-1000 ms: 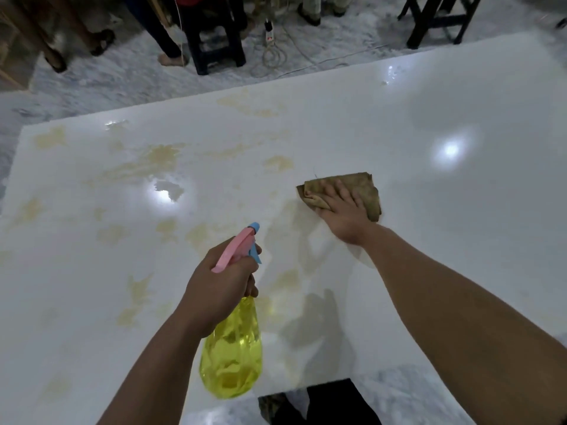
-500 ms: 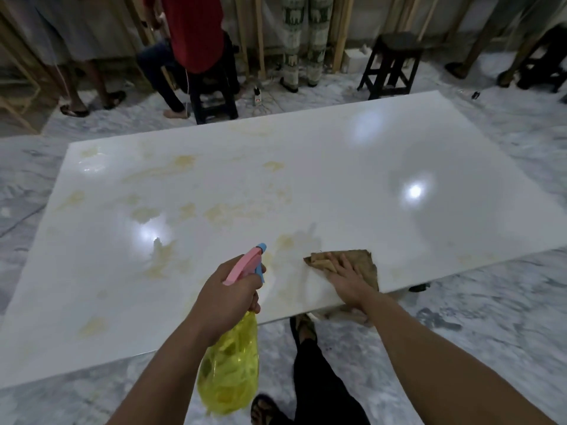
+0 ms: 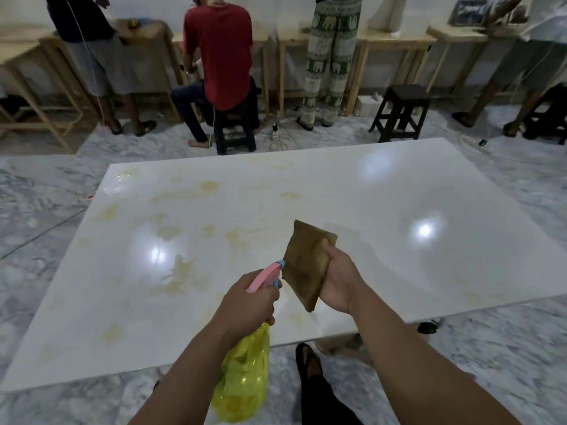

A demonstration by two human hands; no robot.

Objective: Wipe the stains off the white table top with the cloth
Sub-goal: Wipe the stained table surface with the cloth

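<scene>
The white table top (image 3: 399, 216) is glossy, with yellowish stains (image 3: 181, 271) spread over its left half. My right hand (image 3: 340, 280) holds a folded brown cloth (image 3: 306, 262) lifted off the surface, above the table's near edge. My left hand (image 3: 251, 302) grips a yellow spray bottle (image 3: 242, 378) with a pink and blue trigger head, nozzle close to the cloth.
Marble floor surrounds the table. Beyond the far edge, a person in a red shirt (image 3: 224, 56) sits on a dark stool (image 3: 236, 133); others stand at wooden benches. Another dark stool (image 3: 402, 111) stands at back right. My sandalled foot (image 3: 310, 363) is below the near edge.
My right hand dragged the cloth toward the near edge, then lifted it off the table. The view pulled back and tilted up. The bottle stayed in my left hand.
</scene>
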